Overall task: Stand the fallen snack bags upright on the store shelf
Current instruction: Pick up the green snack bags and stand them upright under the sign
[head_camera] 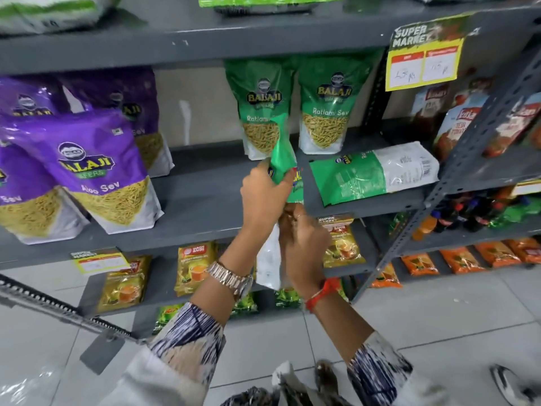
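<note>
I hold a green snack bag [282, 153] edge-on in front of the grey shelf [205, 206], its green top up and white bottom hanging below the shelf edge. My left hand [263, 194] grips its upper part; my right hand [301, 238] grips its lower part. Behind it two green Ratlami Sev bags [325, 106] stand upright at the back of the shelf. Another green bag [371, 171] lies flat on its side to the right. Purple Aloo Sev bags [96, 171] stand leaning at the left.
A slotted metal upright [468, 148] crosses at the right, with red packets and bottles beyond it. A yellow price sign [424, 60] hangs from the upper shelf. Tea packets [193, 268] fill the lower shelf. A loose metal rail [58, 309] juts in at lower left.
</note>
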The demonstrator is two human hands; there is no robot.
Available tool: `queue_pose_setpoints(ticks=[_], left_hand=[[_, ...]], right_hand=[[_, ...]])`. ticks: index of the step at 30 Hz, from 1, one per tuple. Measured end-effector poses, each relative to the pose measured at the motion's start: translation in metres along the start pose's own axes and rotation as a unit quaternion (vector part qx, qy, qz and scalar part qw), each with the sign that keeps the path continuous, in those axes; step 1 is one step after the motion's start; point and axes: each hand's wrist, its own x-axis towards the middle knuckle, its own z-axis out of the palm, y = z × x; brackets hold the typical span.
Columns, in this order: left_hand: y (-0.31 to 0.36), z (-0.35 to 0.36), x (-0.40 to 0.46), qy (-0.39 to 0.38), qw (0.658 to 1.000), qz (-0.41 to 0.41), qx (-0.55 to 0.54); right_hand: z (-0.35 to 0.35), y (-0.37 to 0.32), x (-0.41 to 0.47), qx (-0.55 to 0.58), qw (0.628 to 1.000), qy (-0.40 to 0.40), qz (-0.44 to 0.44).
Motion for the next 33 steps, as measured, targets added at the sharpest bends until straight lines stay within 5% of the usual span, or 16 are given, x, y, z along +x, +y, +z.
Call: queue_pose_setpoints(ticks=[3, 7, 11, 17, 20, 26, 33], left_hand=[[0.000, 0.013, 0.001, -0.011, 0.998, 0.032, 0.062], [-0.009, 0.011, 0.011, -0.034, 0.998, 0.005, -0.043], [-0.023, -0.001, 0.023, -0.127, 0.966, -0.068, -0.212], [-0.021, -0.019, 0.039, -0.191, 0.883, -0.166, -0.395], [-0.024, -0.024, 0.044, -0.217, 0.870, -0.151, -0.417], [-0.026, -0.034, 0.052, -0.186, 0.882, -0.130, -0.412], [-0.026, -0.049, 0.057, -0.147, 0.919, -0.107, -0.351]], right_hand=[[0.001, 0.008, -0.004, -0.003, 1.000, -0.031, 0.006], [-0.011, 0.020, 0.002, 0.089, 0.996, -0.025, 0.003], [-0.032, 0.052, 0.024, 0.313, 0.930, 0.047, 0.188], [-0.013, 0.115, 0.040, 0.417, 0.773, -0.293, 0.378], [-0.009, 0.114, 0.035, 0.469, 0.724, -0.347, 0.368], [0.000, 0.086, 0.051, 0.439, 0.777, -0.247, 0.378], [-0.004, 0.078, 0.058, 0.405, 0.799, -0.243, 0.372]])
